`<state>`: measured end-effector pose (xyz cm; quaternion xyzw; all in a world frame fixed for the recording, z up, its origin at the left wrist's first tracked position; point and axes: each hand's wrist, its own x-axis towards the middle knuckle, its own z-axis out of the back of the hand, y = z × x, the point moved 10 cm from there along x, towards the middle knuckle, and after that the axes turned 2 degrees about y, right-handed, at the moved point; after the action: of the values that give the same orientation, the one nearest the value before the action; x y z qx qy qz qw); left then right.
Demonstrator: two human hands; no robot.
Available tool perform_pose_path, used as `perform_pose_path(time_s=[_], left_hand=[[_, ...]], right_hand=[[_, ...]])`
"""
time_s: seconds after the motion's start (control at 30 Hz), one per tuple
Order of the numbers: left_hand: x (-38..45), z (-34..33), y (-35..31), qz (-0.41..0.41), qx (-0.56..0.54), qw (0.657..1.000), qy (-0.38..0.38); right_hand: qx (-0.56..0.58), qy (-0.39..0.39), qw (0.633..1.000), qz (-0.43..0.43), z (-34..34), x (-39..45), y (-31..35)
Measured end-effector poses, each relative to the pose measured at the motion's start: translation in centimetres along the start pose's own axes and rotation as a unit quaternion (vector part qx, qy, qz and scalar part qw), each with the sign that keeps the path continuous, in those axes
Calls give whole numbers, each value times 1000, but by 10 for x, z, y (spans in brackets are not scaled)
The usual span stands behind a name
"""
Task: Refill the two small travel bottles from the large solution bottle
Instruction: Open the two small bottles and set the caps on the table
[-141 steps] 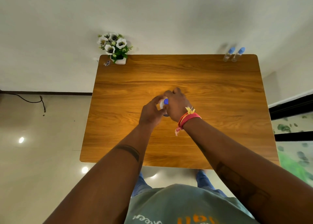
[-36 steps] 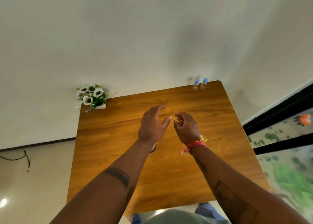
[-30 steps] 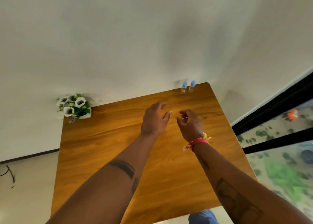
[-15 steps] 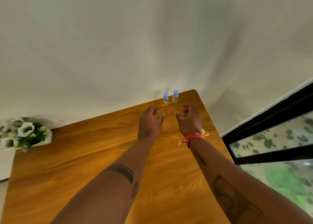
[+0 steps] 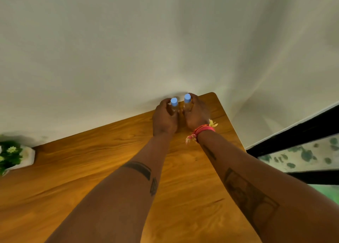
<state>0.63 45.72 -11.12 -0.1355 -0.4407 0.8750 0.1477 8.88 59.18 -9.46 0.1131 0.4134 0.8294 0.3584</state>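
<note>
- Two small travel bottles stand upright side by side at the far right corner of the wooden table (image 5: 102,171), close to the wall (image 5: 128,50).
- The left travel bottle (image 5: 174,105) has a clear body and a light blue cap (image 5: 173,101); its lower part is hidden behind the fingers around it.
- The right travel bottle (image 5: 187,102) looks the same, with its own light blue cap (image 5: 187,97), and sits just beside the first, slightly farther back.
- The left hand (image 5: 164,118) is curled round the left travel bottle, fingers wrapping its far side and thumb on the near side.
- The right hand (image 5: 196,115) is curled round the right travel bottle in the same way, its fingers bent over the outer side.
- The two hands sit close together, nearly touching between the bottles; both caps stick up above the fingers.
- Whether the bottles are resting on the table or lifted off it cannot be told, since the hands cover their bases.
- A red and pink wristband (image 5: 201,129) with a yellow tassel circles the right wrist.
- Both forearms stretch forward across the table and carry dark tattoos.
- At the left edge of the view a white pot (image 5: 25,158) with green leaves and small flowers stands on the table against the wall.
- To the right of the table, a dark-framed glass panel (image 5: 297,156) shows blurred green shapes behind it.
</note>
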Motion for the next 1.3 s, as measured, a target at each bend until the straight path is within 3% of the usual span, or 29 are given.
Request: perform_pose_path(time_s=[0.27, 0.57, 0.77, 1.03, 1.3], left_hand=[[-42, 28, 9, 22, -13, 1000, 6], [-206, 130, 59, 65, 32, 997, 22], [-283, 157, 101, 103, 54, 992, 38], [-321, 157, 137, 155, 37, 985, 63], [-324, 158, 147, 148, 34, 984, 87]], right_hand=[[15, 15, 1000, -13, -3, -34, 5], [7, 115, 993, -29, -42, -218, 20], [-37, 142, 988, -45, -71, -310, 19], [-124, 156, 980, -25, -77, -343, 8], [-123, 157, 980, -2, -80, -348, 14]])
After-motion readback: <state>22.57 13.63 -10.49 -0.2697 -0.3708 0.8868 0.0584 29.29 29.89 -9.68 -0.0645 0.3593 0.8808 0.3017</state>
